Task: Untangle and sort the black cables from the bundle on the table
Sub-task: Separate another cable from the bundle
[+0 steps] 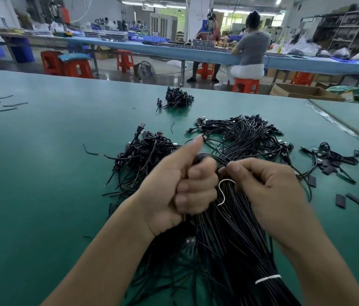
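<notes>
My left hand fists round the black cables; my right hand pinches a few just beside it, remainder fanning below.

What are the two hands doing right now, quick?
Left hand: fingers curled tight round a bunch of the black cables, thumb up.
Right hand: fingers pinch a strand of the same cables.
</notes>
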